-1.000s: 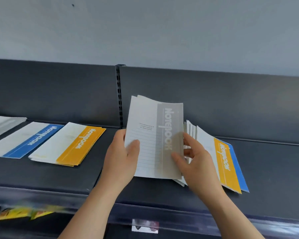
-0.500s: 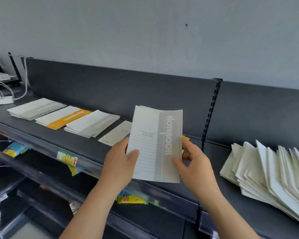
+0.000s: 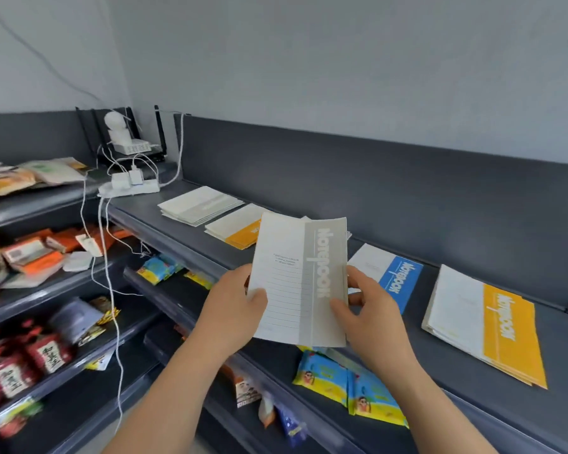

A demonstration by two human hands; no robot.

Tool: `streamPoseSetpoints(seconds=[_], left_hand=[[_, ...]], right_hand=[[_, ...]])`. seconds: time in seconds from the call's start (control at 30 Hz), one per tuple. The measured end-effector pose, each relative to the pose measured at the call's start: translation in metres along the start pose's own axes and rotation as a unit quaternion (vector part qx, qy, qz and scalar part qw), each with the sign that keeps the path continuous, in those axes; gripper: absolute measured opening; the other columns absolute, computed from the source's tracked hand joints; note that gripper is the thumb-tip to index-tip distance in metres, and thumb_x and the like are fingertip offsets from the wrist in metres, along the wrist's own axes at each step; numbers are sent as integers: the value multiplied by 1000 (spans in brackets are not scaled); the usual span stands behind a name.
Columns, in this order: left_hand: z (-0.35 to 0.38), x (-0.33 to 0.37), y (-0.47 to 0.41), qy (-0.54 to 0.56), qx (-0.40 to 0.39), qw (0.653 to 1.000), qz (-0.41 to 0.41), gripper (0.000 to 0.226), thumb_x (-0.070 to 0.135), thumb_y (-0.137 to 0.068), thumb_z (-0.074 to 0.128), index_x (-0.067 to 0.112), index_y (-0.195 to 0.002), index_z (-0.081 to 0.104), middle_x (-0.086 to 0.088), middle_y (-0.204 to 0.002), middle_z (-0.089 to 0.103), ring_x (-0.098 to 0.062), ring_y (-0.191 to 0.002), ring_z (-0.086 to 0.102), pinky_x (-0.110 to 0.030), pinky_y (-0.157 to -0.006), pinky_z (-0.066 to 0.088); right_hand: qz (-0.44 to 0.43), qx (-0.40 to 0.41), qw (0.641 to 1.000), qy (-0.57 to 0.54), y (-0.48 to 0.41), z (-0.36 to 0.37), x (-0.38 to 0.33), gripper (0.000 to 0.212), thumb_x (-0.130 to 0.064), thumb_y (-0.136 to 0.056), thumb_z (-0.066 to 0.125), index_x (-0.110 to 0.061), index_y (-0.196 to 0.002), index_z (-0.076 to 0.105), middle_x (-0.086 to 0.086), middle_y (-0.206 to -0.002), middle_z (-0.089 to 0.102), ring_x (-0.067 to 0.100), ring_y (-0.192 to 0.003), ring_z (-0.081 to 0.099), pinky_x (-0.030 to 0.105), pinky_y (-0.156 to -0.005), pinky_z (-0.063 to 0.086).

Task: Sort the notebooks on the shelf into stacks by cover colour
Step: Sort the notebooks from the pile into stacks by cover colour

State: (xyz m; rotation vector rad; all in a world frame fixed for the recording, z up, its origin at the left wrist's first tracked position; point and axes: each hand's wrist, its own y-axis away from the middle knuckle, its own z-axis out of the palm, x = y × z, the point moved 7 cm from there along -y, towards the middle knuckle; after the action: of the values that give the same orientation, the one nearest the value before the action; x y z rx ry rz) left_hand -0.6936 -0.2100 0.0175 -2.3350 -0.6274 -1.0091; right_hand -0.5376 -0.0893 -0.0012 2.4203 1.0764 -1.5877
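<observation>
Two bare hands hold a grey-banded notebook (image 3: 300, 280) upright above the front edge of a dark grey shelf (image 3: 440, 371), its cover facing the camera. The left hand (image 3: 233, 309) pinches the lower left edge, thumb flat on the lined white part of the cover and the other fingers hidden behind it. The right hand (image 3: 371, 312) pinches the lower right edge, thumb on the grey band, with curled fingers showing past the edge behind the cover. The notebook touches nothing but the hands. Four piles lie in view on the shelf behind it. At the far left is a grey stack (image 3: 199, 204), and just beside it an orange stack (image 3: 236, 229) whose near corner is hidden by the held notebook. Right of the hands a blue notebook (image 3: 391, 276) lies flat, and near it, at the far right, sits a second orange stack (image 3: 486, 322), its edges slightly fanned. A pale corner of another pile (image 3: 349, 232) shows past the held notebook's upper right edge; its colour cannot be told. At the shelf's far left end sit a white power strip (image 3: 132, 188) with chargers plugged in and a router (image 3: 135, 147) with black antennas. Blue-and-yellow snack packets (image 3: 348, 381) lie on the lower shelf beneath the hands.
</observation>
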Motion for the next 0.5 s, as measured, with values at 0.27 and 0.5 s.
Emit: streamPoseSetpoints(seconds=[0.27,0.5], left_hand=[[-42,-70,-53,5,44,997,-56,31,13,-95,49,32,-118,59,18,-108,62,5,-89,55,-3,-56,41],[-64,-110,-133,-10,73,996,-49,33,10,-95,49,32,-117,60,24,-102,59,14,-82,50,-1,-56,38]], right_hand=[[-16,-34,999,6,-69,76,-14,34,-19,-89,55,-46,-108,48,-11,-104,61,4,-84,60,28,-70,56],[-14,-58,998,27,-154,127,-16,37,-22,-90,56,-35,-125,50,-14,-108,59,4,-87,59,22,-70,53]])
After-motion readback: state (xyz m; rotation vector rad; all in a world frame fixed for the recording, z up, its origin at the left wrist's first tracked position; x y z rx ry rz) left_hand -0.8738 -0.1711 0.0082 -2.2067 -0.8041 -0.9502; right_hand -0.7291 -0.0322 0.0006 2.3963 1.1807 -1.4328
